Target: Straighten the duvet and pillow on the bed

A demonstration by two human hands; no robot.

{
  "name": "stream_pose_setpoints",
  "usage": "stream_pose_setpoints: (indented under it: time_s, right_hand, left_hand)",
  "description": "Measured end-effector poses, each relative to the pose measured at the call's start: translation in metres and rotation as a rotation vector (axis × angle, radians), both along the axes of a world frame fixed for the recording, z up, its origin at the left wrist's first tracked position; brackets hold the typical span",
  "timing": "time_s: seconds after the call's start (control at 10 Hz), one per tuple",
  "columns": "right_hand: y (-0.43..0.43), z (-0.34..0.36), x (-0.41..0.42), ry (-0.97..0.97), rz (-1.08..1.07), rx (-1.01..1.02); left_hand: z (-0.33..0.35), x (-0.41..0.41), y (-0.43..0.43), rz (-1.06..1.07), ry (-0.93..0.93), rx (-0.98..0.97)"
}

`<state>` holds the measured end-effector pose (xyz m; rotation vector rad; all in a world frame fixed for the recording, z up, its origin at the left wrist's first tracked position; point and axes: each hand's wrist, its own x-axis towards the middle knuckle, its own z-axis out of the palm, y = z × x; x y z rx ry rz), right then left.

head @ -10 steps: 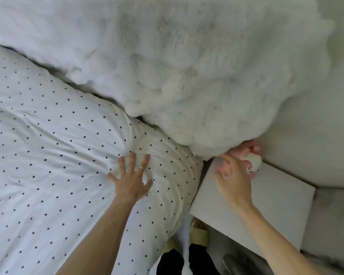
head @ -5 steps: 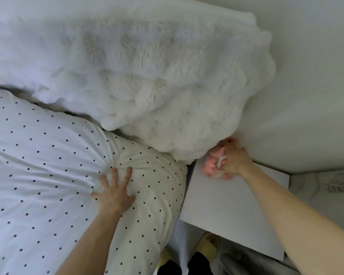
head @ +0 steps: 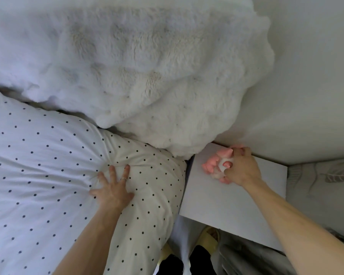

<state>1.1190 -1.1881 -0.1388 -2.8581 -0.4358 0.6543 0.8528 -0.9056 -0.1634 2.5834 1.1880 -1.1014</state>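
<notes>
A white duvet with small black dots (head: 48,165) covers the left and lower part of the bed. My left hand (head: 112,187) lies flat on its bulging corner, fingers spread, pressing into the cloth. Behind it a fluffy white pillow (head: 143,76) fills the top of the view and leans against the wall. My right hand (head: 239,168) is closed on a small pink and white soft toy (head: 213,165) that rests on the white bedside table (head: 226,205), just right of the pillow's lower corner.
A pale wall (head: 306,86) runs behind the bedside table. A grey leaf-patterned fabric (head: 326,175) lies to the right of the table. My feet in yellow slippers (head: 209,239) stand on the floor between bed and table.
My right hand has closed on the pink toy and shifted it right along the table by the wall. My left hand has stayed pressed on the duvet. The view has moved.
</notes>
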Motion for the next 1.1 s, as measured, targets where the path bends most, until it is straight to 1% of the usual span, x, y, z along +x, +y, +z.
stream_pose_setpoints:
  time_s: [0.1, 0.2, 0.3, 0.5, 0.7, 0.8, 0.9, 1.0, 1.1]
  right_hand:
    - [-0.025, 0.005, -0.024, 0.012, -0.197, 0.003]
    - [-0.046, 0.014, -0.039, 0.027, -0.325, -0.016]
    - [-0.062, 0.015, -0.046, 0.008, -0.361, -0.058]
    - [-0.065, 0.005, -0.076, 0.023, -0.441, -0.148]
    - [-0.067, -0.003, -0.084, 0.027, -0.411, -0.121]
    - [-0.070, -0.009, -0.085, -0.015, -0.457, -0.066]
    - [-0.062, -0.004, -0.085, 0.000, -0.469, -0.055]
    - [-0.060, 0.002, -0.083, 0.084, -0.490, -0.108]
    - [-0.059, 0.030, -0.076, 0.076, -0.527, -0.093]
  left_hand:
    - [0.004, 0.002, 0.000, -0.001, 0.029, -0.007]
    - [0.003, 0.000, 0.000, -0.013, 0.036, 0.008]
    - [0.002, 0.003, -0.002, -0.010, 0.036, 0.013]
    - [0.007, 0.009, -0.007, 0.025, 0.044, 0.012]
    - [0.000, -0.001, -0.006, 0.005, -0.005, 0.026]
    - [-0.003, -0.006, -0.006, -0.007, -0.034, 0.038]
    - [-0.003, -0.006, -0.005, -0.008, -0.036, 0.028]
    - [-0.002, -0.010, -0.004, 0.009, -0.051, 0.025]
    - [-0.001, -0.011, -0.005, -0.013, -0.054, 0.026]
